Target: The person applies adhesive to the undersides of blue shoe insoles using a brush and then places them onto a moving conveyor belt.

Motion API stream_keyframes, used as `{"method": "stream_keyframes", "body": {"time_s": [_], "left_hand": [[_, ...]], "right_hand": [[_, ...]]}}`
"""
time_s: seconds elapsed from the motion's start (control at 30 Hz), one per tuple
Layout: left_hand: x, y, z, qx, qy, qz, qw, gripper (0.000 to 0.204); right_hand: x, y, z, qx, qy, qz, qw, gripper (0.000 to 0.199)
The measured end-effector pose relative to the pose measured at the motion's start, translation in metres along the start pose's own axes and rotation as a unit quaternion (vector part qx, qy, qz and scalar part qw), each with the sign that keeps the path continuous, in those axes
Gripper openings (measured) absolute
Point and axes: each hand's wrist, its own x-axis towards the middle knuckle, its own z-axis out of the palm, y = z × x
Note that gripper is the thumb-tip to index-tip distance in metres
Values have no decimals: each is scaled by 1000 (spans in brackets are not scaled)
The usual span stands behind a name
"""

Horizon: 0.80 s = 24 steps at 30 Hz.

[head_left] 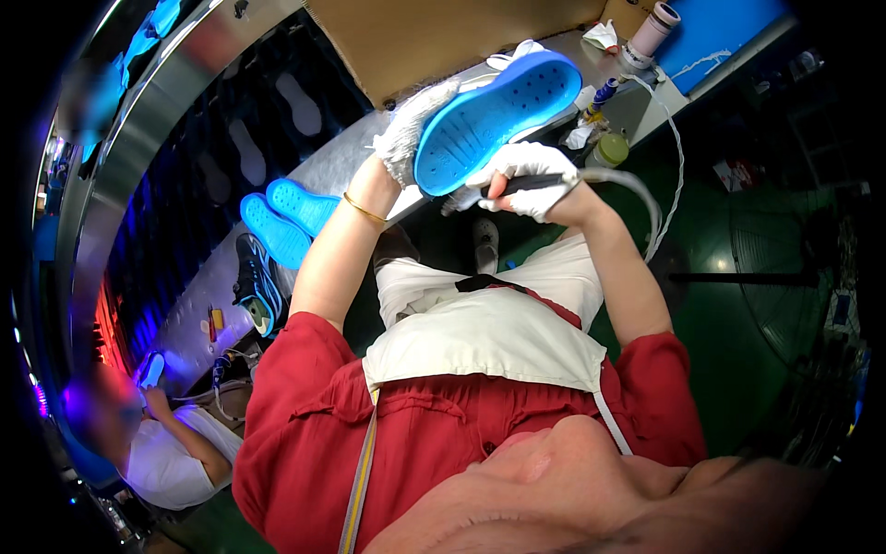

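Observation:
My left hand (408, 129), in a white knit glove with bare wrist, is closed on the edge of a bright blue shoe sole (498, 115). The sole is tilted with its hollowed, holed side facing me. My right hand (535, 180), in a white glove with a fingertip showing, is closed round a black-handled brush (528, 184). A clear hose (637, 185) runs from the handle's rear. The brush tip (454, 201) is just below the sole's near end; whether it touches cannot be made out. Two more blue soles (277, 226) lie on the bench left of my forearm.
A dark sports shoe (258, 284) stands on the bench (198, 309). Grey soles (297, 103) lie on a dark conveyor at the left. A cardboard box (443, 46), a pink bottle (652, 35) and a greenish jar (609, 150) are ahead. Another person (175, 462) sits lower left, holding a blue sole.

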Motion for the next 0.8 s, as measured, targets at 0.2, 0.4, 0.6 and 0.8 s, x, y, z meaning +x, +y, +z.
{"method": "stream_keyframes", "body": {"time_s": [0.2,0.4,0.6,0.8], "left_hand": [[8,-5,4,19,-51,12,998,46],[8,-10,1,133,-77,56,987,55],[5,-4,7,106,-93,21,990,57],[-5,-25,19,-67,-65,24,995,57]], "right_hand": [[3,-9,-2,91,49,23,994,14],[-2,-8,-29,-51,-33,69,996,12],[-3,4,-41,-52,13,29,998,12],[-4,-5,-30,199,62,65,976,8]]}}
